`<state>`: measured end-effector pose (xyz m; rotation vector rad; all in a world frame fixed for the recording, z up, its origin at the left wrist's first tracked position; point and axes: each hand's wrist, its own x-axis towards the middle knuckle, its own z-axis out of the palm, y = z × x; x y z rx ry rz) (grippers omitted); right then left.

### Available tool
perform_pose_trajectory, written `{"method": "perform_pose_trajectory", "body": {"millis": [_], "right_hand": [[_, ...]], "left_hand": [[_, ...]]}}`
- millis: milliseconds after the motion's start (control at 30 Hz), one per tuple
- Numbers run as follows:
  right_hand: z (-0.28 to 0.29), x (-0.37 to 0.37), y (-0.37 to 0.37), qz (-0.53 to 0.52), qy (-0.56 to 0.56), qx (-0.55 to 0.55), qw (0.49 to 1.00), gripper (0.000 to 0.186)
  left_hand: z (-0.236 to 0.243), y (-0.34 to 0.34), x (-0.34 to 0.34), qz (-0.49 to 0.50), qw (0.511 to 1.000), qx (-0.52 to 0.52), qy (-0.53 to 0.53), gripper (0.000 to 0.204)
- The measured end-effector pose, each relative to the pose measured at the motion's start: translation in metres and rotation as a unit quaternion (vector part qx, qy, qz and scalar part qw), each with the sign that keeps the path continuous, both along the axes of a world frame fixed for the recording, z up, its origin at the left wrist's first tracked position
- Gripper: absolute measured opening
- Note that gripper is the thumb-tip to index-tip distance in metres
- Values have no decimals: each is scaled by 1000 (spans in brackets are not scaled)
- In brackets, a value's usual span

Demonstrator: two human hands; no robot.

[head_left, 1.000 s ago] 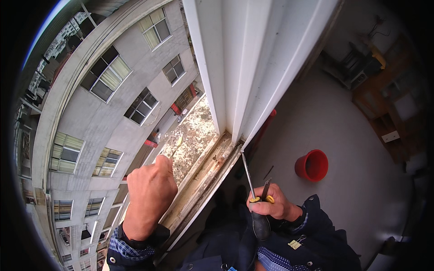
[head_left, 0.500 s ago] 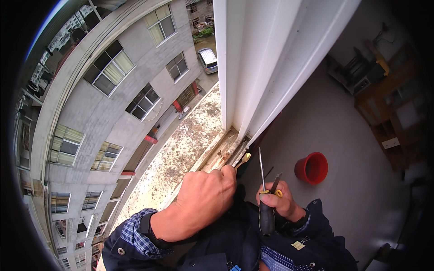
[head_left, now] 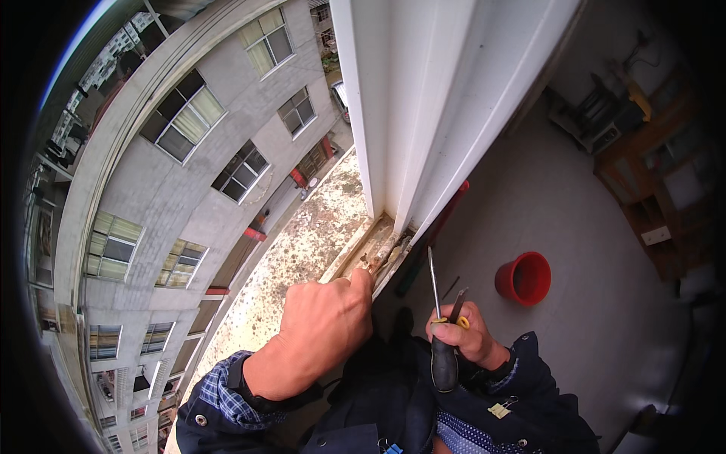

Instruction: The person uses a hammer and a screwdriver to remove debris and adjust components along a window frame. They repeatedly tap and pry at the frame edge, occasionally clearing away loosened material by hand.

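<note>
My left hand (head_left: 325,318) is closed in a pinch over the dirty window track (head_left: 372,240) at the foot of a white frame (head_left: 431,91). Whatever its fingers grip is hidden behind the knuckles. Brown grime and debris lie along the channel just beyond the fingertips. Lower right, my right hand (head_left: 473,333) is wrapped round a screwdriver (head_left: 445,367) with a black and yellow handle, its thin metal shaft pointing up. The same fist also holds a second, shorter tool with a dark blade (head_left: 458,303); a yellow loop shows beside it.
Outside the track runs a stained ledge (head_left: 265,280), with a drop to the street and a grey building (head_left: 189,151) opposite. Indoors, a red bucket (head_left: 523,278) stands on the grey floor (head_left: 484,227). A wooden cabinet (head_left: 643,197) is at the far right.
My left hand has shifted slightly left along the track. The pale yellow tip that stuck out past its fingers no longer shows. My right hand has barely moved.
</note>
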<state>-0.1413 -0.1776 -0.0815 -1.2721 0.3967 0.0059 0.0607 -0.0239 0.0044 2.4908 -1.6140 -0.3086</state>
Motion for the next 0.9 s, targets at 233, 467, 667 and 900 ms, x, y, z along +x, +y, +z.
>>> {"method": "perform_pose_trajectory", "body": {"millis": [233, 467, 667, 900], "right_hand": [[1, 4, 0, 20, -3, -5, 1000, 27], [3, 7, 1, 29, 6, -25, 999, 28], [8, 10, 3, 19, 20, -50, 998, 38], [11, 12, 7, 6, 18, -36, 999, 39]], "left_hand": [[8, 14, -3, -26, 997, 74, -24, 10], [2, -11, -5, -81, 993, 27, -86, 11], [-4, -38, 5, -92, 994, -10, -54, 13], [-10, -35, 1, -69, 996, -19, -62, 13]]}}
